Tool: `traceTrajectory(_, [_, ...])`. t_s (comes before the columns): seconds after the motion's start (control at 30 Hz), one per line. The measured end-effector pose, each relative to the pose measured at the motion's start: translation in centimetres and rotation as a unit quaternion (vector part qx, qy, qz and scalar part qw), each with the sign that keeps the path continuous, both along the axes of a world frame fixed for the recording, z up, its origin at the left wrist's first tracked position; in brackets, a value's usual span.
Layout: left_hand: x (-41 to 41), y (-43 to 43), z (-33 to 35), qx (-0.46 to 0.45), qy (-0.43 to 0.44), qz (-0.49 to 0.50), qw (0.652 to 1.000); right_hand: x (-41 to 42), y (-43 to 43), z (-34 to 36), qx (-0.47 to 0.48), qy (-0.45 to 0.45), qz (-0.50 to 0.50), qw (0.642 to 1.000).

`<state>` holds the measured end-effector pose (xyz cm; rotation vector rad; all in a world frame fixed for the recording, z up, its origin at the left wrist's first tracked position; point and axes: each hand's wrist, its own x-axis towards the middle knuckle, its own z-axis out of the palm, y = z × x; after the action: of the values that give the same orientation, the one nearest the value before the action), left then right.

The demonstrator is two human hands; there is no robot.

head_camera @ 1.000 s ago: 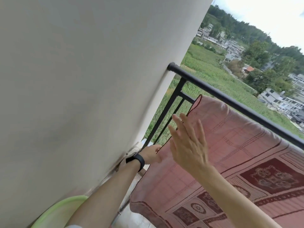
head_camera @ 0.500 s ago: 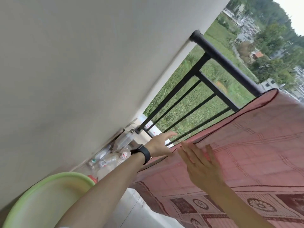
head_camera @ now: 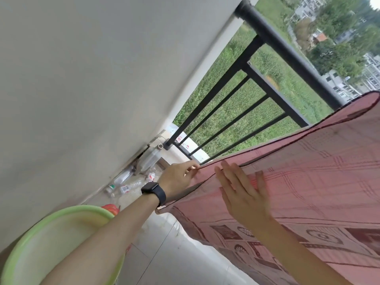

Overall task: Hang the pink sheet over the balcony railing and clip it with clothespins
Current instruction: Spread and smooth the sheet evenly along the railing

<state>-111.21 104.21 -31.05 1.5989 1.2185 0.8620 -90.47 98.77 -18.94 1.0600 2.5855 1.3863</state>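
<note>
The pink sheet [head_camera: 308, 165], with dark red patterned borders, hangs over the black balcony railing [head_camera: 285, 48] on the right and drapes down toward the floor. My left hand [head_camera: 178, 177], with a black watch on the wrist, pinches the sheet's dark-trimmed left edge. My right hand [head_camera: 240, 192] lies flat on the fabric just to the right of it, fingers spread. No clothespins are in sight.
A light green plastic basin [head_camera: 51, 243] sits at the lower left against the white wall [head_camera: 92, 79]. Several empty plastic bottles [head_camera: 127, 182] lie in the floor corner below the railing. A red object [head_camera: 111, 208] peeks from behind the basin. The floor is pale tile.
The view tilted down and left. Both hands moved down the sheet's left edge; my left hand now grips the edge while my right hand presses flat on the fabric.
</note>
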Motion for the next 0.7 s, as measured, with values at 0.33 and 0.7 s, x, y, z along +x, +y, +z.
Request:
traceTrajectory(0.33, [1.6, -3.9, -5.5, -0.052, 0.146, 0.015, 0.988, -2.4, -0.4, -1.9, 0.032, 0.094, -0.037, 0.994])
traceTrajectory(0.7, [-1.4, -6.8, -5.8, 0.026, 0.149, 0.181, 0.972, -4.0, -0.7, 1.2, -0.002, 0.115, -0.056, 0.992])
